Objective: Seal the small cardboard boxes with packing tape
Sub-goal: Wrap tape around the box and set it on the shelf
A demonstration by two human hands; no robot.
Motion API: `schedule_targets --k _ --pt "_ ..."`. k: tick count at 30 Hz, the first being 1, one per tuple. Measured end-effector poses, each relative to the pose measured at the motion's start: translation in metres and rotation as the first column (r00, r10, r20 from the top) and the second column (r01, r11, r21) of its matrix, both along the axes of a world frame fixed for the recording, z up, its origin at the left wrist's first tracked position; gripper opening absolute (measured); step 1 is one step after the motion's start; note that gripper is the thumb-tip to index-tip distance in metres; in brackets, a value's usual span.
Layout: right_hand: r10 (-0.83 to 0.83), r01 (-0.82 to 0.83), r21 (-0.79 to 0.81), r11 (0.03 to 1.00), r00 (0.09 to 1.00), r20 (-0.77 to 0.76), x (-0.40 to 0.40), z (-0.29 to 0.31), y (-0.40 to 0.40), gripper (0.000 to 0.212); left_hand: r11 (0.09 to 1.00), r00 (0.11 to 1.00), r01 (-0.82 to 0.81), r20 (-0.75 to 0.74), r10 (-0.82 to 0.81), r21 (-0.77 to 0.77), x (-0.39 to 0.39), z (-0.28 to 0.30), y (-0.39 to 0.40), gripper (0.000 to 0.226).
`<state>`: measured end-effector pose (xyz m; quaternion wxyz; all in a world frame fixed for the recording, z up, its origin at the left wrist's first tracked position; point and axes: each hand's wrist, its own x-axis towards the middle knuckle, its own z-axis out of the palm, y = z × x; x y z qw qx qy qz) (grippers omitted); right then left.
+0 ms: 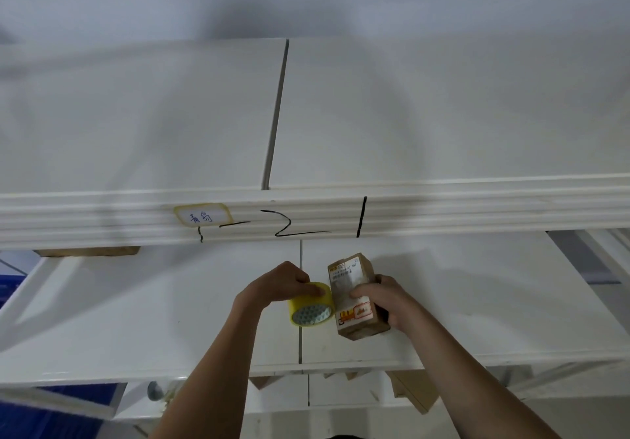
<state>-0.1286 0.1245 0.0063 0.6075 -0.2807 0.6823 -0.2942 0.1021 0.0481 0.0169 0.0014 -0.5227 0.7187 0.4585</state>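
- A white shelf (477,302) in a metal rack carries the work, with a higher shelf (170,114) above and a handwritten label (201,214) on its front edge.
- The left hand (283,283) grips a yellow tape roll (311,304), fingers curled over its rim.
- The right hand (381,299) clasps the small cardboard box (354,297), tilted, just beside the roll.
- To do this well, the box likely needs holding steady while the tape is pulled straight along the seam.

One box (354,297), one tape roll (311,305)
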Motion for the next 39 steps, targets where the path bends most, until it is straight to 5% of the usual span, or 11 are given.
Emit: schedule_targets --k 5,11,24,29,39 --pt "-0.011 0.011 -0.006 1.000 0.999 0.038 0.001 0.003 0.000 0.045 0.999 1.000 -0.024 0.004 0.024 -0.026 0.000 0.001 -0.005 0.040" --pt "-0.017 0.025 -0.076 0.997 0.994 0.110 -0.005 0.013 -0.004 0.044 0.969 0.965 -0.082 0.226 0.136 -0.234 0.010 -0.008 -0.002 0.050" --pt "0.046 0.025 -0.185 0.982 0.929 0.367 -0.007 0.022 0.009 0.054 0.986 0.988 -0.155 -0.003 0.155 -0.068 0.013 -0.011 -0.002 0.051" --pt "0.058 0.016 -0.213 0.977 0.940 0.337 -0.014 0.024 0.010 0.057 0.994 0.992 -0.109 -0.060 0.109 0.016 0.020 -0.009 -0.004 0.052" --pt "0.022 0.075 -0.211 0.975 0.905 0.424 -0.006 0.034 0.014 0.052 0.981 0.975 -0.193 -0.112 0.190 -0.020 0.009 -0.012 -0.002 0.052"
